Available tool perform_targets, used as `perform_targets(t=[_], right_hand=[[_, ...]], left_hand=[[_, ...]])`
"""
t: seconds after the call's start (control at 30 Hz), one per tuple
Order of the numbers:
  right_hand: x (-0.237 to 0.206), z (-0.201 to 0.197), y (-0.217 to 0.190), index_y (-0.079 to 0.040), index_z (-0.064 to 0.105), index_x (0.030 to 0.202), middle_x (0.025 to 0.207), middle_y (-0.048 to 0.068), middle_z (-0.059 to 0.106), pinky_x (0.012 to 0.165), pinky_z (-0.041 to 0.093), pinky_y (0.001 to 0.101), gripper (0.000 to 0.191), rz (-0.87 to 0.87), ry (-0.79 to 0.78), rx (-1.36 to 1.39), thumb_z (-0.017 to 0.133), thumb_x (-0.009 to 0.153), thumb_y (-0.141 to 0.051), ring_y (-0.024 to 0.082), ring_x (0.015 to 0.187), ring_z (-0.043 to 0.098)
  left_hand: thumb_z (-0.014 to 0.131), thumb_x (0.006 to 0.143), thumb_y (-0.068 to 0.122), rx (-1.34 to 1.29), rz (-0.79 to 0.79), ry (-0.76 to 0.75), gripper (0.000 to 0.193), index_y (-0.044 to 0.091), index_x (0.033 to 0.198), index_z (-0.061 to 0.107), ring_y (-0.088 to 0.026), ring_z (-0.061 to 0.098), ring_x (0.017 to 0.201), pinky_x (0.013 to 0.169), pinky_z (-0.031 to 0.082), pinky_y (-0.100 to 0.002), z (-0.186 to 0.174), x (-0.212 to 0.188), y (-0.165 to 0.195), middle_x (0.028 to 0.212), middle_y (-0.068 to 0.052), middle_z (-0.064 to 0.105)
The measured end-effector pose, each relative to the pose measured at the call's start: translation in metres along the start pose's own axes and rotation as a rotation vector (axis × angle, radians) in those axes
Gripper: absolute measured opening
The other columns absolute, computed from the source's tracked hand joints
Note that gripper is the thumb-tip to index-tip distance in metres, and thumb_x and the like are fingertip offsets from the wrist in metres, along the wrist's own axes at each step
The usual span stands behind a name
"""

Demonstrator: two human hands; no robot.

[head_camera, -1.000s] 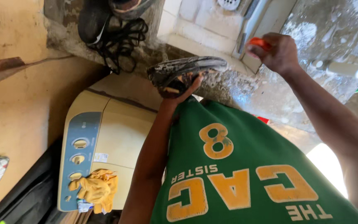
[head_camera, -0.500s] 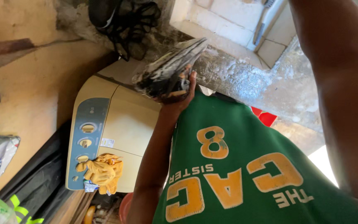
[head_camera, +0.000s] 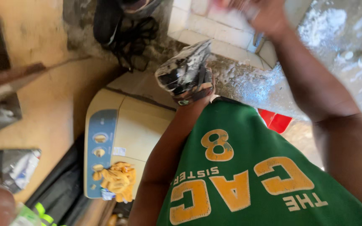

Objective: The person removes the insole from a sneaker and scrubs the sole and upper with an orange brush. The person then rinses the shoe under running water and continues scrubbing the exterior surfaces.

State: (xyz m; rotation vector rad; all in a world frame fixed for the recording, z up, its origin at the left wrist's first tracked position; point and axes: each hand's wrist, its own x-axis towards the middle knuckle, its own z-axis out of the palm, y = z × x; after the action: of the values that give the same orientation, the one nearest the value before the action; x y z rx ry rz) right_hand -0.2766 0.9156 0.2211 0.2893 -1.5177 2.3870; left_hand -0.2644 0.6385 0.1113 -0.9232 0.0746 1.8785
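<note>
Gripping a soapy dark shoe [head_camera: 185, 73] from beneath, the left hand [head_camera: 195, 93] holds it clenched, washing machine [head_camera: 122, 138] below; the right hand [head_camera: 269, 14] (blurred, grip unreadable) hovers above-right. Wet and slippery, stiff-soled: best held around the sole.

- Washing machine [head_camera: 135, 129]: cream body with a blue control strip bearing round dials; it carries a crumpled yellow cloth [head_camera: 117, 181] at the strip's near end.
- Tiled ledge [head_camera: 214, 29]: white squares, above the wet grey counter [head_camera: 248, 86] (foam flecks on its surface).
- Rough grey surface at top: a black shoe [head_camera: 105, 19] and tangled black cord [head_camera: 133, 39] lie on it.
- Tan floor [head_camera: 42, 100]: a silver packet [head_camera: 15, 167] lies at its left edge.
</note>
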Motion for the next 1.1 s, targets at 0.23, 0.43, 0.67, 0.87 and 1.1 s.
perform_targets(t=[0.23, 0.43, 0.67, 0.87, 1.1], right_hand=[[-0.071, 0.014, 0.083, -0.003, 0.075, 0.108, 0.105, 0.011, 0.075, 0.077, 0.061, 0.0325, 0.027, 0.132, 0.160, -0.322, 0.073, 0.109, -0.031, 0.014, 0.087, 0.073], [-0.072, 0.024, 0.088, 0.005, 0.072, 0.093, 0.082, 0.020, 0.065, 0.061, 0.042, 0.0395, 0.034, 0.346, 0.338, -0.466, 0.073, 0.108, -0.025, 0.023, 0.066, 0.052], [-0.075, 0.022, 0.104, -0.004, 0.075, 0.101, 0.096, 0.009, 0.074, 0.080, 0.057, 0.0312, 0.035, 0.224, 0.141, -0.582, 0.071, 0.107, -0.038, 0.013, 0.083, 0.071], [-0.077, 0.022, 0.115, 0.001, 0.064, 0.082, 0.076, 0.017, 0.061, 0.060, 0.042, 0.0358, 0.041, 0.239, 0.293, -0.595, 0.077, 0.107, -0.028, 0.020, 0.066, 0.051], [-0.104, 0.007, 0.105, -0.009, 0.078, 0.103, 0.076, 0.003, 0.069, 0.055, 0.050, 0.0330, 0.034, 0.708, 0.271, -0.990, 0.079, 0.094, -0.042, 0.013, 0.057, 0.063]], left_hand=[[0.042, 0.109, 0.039, -0.232, -0.059, 0.109, 0.051, 0.001, 0.141, 0.056, -0.023, 0.061, 0.096, 0.091, 0.058, -0.033, 0.013, -0.009, 0.018, 0.141, -0.016, 0.063], [0.045, 0.096, 0.039, 0.050, 0.123, 0.387, 0.047, 0.010, 0.129, 0.063, -0.027, 0.063, 0.118, 0.103, 0.048, -0.040, 0.010, -0.018, 0.034, 0.131, -0.009, 0.065], [0.041, 0.113, 0.032, 0.043, 0.167, 0.056, 0.045, 0.000, 0.137, 0.061, -0.024, 0.059, 0.130, 0.114, 0.047, -0.039, 0.012, -0.016, 0.049, 0.138, -0.011, 0.065], [0.042, 0.108, 0.030, 0.910, 0.247, 0.205, 0.042, 0.002, 0.131, 0.063, -0.027, 0.062, 0.124, 0.107, 0.050, -0.041, 0.023, -0.025, 0.047, 0.132, -0.011, 0.068], [0.047, 0.112, 0.036, 2.639, 0.542, -0.186, 0.047, -0.001, 0.137, 0.059, -0.040, 0.056, 0.129, 0.108, 0.043, -0.049, 0.059, -0.033, 0.054, 0.140, -0.023, 0.062]])
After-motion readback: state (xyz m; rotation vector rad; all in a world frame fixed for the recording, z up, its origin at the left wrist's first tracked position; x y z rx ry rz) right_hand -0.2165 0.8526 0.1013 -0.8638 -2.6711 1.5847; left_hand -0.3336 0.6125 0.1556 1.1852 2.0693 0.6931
